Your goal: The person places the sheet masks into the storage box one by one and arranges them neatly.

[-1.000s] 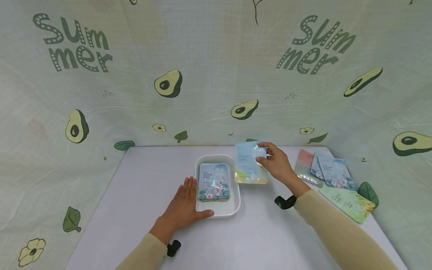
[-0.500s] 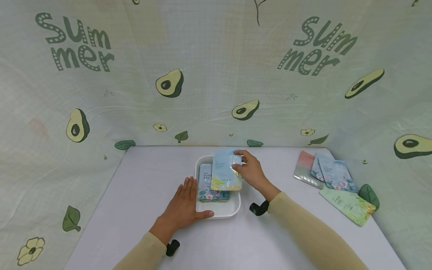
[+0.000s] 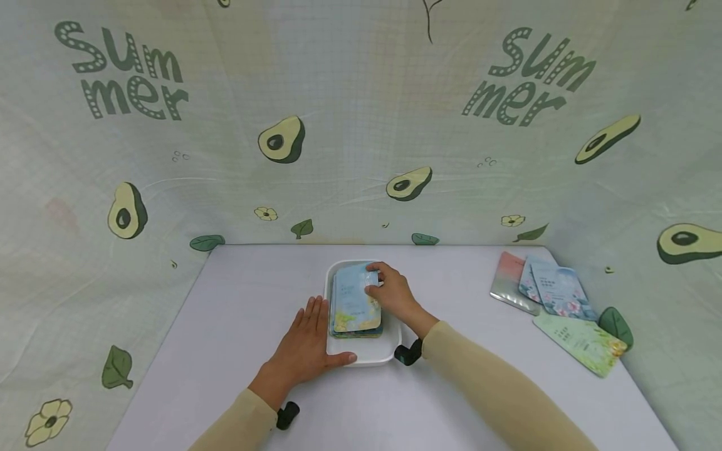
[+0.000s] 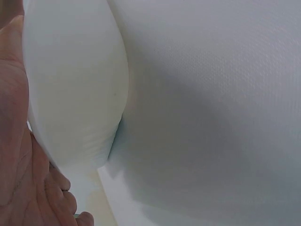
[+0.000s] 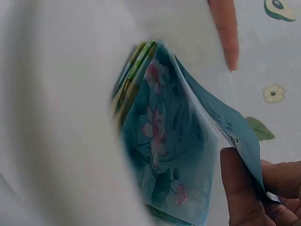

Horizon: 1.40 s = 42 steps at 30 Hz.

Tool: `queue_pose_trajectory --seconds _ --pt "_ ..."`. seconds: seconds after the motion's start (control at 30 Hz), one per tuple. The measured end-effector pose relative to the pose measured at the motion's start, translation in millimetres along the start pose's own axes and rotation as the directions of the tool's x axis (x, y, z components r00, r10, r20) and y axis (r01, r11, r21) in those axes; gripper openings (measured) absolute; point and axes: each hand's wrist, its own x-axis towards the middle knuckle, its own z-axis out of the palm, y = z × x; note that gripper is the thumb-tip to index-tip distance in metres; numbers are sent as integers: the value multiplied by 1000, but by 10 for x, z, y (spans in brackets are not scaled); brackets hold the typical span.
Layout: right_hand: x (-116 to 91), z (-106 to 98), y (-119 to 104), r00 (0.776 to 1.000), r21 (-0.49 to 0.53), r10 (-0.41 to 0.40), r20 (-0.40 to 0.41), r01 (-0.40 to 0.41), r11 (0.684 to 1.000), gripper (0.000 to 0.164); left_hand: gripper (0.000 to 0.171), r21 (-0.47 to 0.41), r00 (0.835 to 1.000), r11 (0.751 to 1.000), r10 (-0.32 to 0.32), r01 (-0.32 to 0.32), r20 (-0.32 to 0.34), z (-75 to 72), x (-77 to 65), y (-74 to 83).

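My right hand (image 3: 395,297) pinches the right edge of a light blue sheet-mask packet (image 3: 352,300) with a yellow-green lower border. This packet lies over the stack in a white tray (image 3: 369,360), covering most of it in the head view. From the right wrist, the held packet (image 5: 230,113) slants up from the pile, and a teal packet with pink lotus flowers (image 5: 157,132) shows on top of several others. My left hand (image 3: 304,341) lies along the tray's left side, fingers straight and thumb at the front rim. Its fingers (image 4: 51,197) lie beside the tray's white wall (image 4: 77,84).
On the right of the white table (image 3: 451,388) are more packets: a pink and silver one (image 3: 514,282), blue lotus ones (image 3: 561,291) overlapping beside it, and a green one (image 3: 581,341) in front. A fabric backdrop (image 3: 350,94) with avocado prints rises behind.
My right hand has carried the light blue packet leftward and down, from right of the tray to over the stack in it. My left hand has stayed at the tray.
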Motion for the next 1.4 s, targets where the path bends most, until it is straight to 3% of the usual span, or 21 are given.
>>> queue_pose_trajectory --seconds 0.37,0.5,1.0,1.4 --pt "-19 72 17 997 -193 -64 37 70 979 49 130 4 1000 1000 10 -10 -5 -10 -9 9" --pt "-23 66 15 997 -220 -73 40 80 972 51 130 0 1000 1000 12 -12 -7 -5 -10 7" --pt "-93 -7 -67 999 -308 1 54 15 951 65 131 -22 1000 1000 11 -11 0 -7 -10 13" --pt "-203 -215 46 988 -262 -146 -53 127 957 50 134 -21 1000 1000 1 -1 -1 36 8 -7"
